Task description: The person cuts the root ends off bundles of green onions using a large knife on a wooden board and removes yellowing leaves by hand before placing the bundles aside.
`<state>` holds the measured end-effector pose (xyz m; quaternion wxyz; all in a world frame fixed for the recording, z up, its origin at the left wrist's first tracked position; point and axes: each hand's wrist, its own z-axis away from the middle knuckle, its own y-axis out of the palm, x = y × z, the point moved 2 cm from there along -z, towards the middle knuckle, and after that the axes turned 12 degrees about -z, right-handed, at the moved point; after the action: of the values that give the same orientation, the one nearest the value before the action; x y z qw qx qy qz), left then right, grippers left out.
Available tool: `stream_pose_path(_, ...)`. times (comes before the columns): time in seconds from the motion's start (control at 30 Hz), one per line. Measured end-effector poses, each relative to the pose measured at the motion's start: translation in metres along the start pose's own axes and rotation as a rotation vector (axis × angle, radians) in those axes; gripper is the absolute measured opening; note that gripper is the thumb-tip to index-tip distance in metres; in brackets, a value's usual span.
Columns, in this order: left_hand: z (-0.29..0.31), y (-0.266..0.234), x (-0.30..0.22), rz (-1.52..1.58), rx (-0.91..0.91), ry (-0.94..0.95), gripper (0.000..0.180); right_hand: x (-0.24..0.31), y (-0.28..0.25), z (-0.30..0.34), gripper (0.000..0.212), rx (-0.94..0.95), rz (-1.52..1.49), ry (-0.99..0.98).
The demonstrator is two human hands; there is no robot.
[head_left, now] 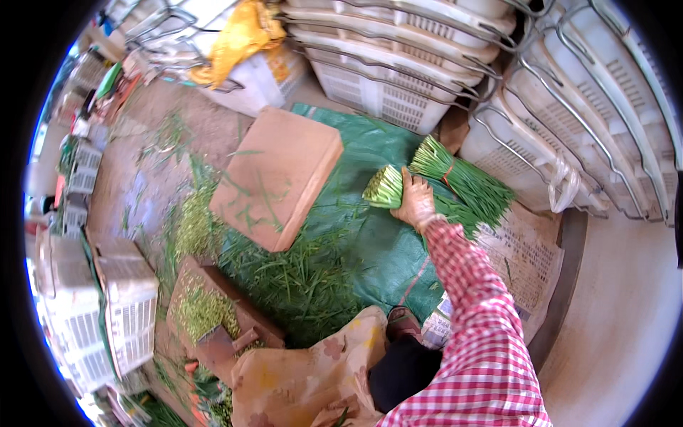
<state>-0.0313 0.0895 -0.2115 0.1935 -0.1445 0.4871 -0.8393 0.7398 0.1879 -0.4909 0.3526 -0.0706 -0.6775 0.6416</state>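
My right hand (415, 201), in a gauzy pale glove or cover and a red-checked sleeve, is wrapped round a bundle of green chives (384, 188). Its pale cut ends point left, and its leaves (455, 212) run out to the right under my hand. Just beyond lies a second chive bundle (462, 178), tied with a red band. Both rest on a green plastic sheet (377, 245). My left hand is out of the picture.
Left of my hand, a brown board or box (281, 174) carries leaf scraps. Loose trimmings (299, 277) litter the sheet. White crates (398, 71) stack up behind and at right; another white crate (96, 299) stands left. Newspaper (526, 263) lies right of my arm. A patterned cloth (306, 373) covers my lap.
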Motion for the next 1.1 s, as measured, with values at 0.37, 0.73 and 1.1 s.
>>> stream_pose_path(0.37, 0.156, 0.038, -0.318, 0.702, 0.91, 1.188, 0.062, 0.223, -0.203, 0.203, 0.061, 0.964, -2.564, -0.235)
stream_pose_path(0.73, 0.196, 0.013, -0.255, 1.856, 0.896, 1.141, 0.088, 0.201, -0.211, 0.372, 0.048, 0.304, -1.116, -0.537)
stream_pose_path(1.1, 0.215, 0.005, -0.157, 1.823, 0.408, 0.669, 0.047, 0.281, -0.255, 0.445, 0.078, 1.082, -1.003, -0.444)
